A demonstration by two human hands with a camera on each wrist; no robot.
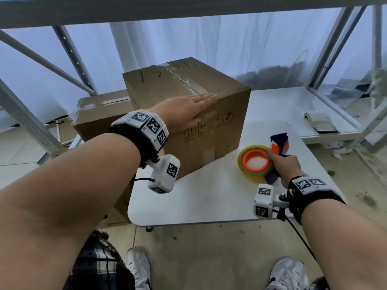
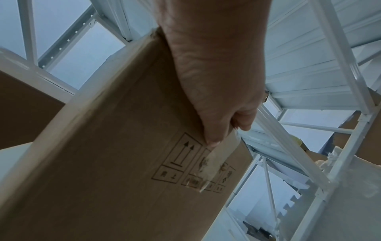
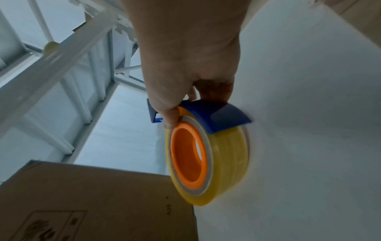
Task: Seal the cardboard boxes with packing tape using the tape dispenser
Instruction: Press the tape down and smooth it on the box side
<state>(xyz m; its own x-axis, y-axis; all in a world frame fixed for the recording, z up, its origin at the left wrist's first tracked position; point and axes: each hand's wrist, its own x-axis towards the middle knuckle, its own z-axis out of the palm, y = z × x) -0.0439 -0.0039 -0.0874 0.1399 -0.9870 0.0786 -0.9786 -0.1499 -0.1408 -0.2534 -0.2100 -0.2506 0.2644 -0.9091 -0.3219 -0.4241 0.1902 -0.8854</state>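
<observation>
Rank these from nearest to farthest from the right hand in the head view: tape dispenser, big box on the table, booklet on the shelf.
1. Tape dispenser: gripped in the right hand.
2. Big box: to its left, on the table.
3. Booklet: beyond it on the low shelf, slightly right.

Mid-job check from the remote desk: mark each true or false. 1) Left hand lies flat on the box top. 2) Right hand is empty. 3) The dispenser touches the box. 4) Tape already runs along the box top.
1) True: the left hand lies flat on the box, thumb over its edge.
2) False: the right hand grips the tape dispenser.
3) False: it is held apart, over the white table.
4) True.
</observation>
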